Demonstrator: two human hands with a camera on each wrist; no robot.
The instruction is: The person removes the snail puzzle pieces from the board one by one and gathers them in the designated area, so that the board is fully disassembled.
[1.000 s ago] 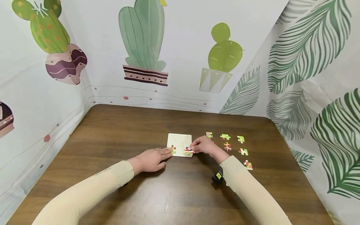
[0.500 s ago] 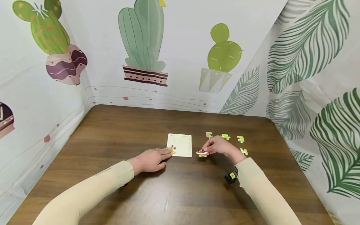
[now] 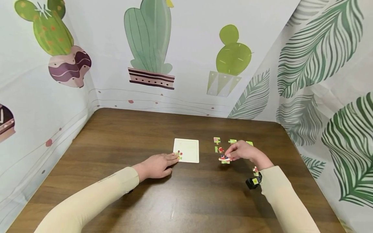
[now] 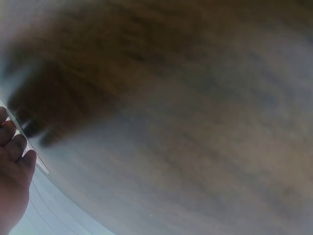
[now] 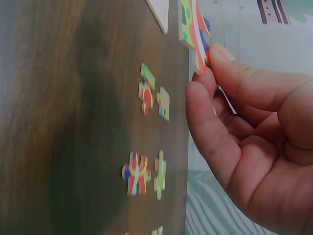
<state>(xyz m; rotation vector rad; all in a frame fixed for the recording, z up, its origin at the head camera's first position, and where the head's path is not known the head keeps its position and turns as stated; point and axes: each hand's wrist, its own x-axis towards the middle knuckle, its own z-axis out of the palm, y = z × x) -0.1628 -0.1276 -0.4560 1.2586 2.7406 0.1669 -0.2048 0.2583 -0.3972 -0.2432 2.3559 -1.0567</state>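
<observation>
My right hand (image 3: 244,151) pinches a jigsaw piece (image 3: 225,160) between thumb and fingertips. In the right wrist view this jigsaw piece (image 5: 194,30) shows green, red, white and blue, lifted off the table. My left hand (image 3: 158,166) lies flat with straight fingers, its fingertips at the lower-left corner of a white puzzle board (image 3: 190,149). Another jigsaw piece (image 3: 179,155) sits in that corner, partly covered by the fingertips. The left wrist view is mostly blurred table, with the left hand (image 4: 13,171) at its edge.
Loose jigsaw pieces lie right of the board on the brown table (image 3: 140,129), among them a pink-and-green piece (image 3: 217,140), a green-and-red piece (image 3: 219,149) and a red-and-white piece (image 3: 255,170). My right hand hides some. A patterned wall covering (image 3: 192,64) stands behind.
My right hand has moved right, from the board's lower-right corner to the loose pieces, carrying the pinched jigsaw piece along. That corner of the board now shows bare. The left hand has stayed put.
</observation>
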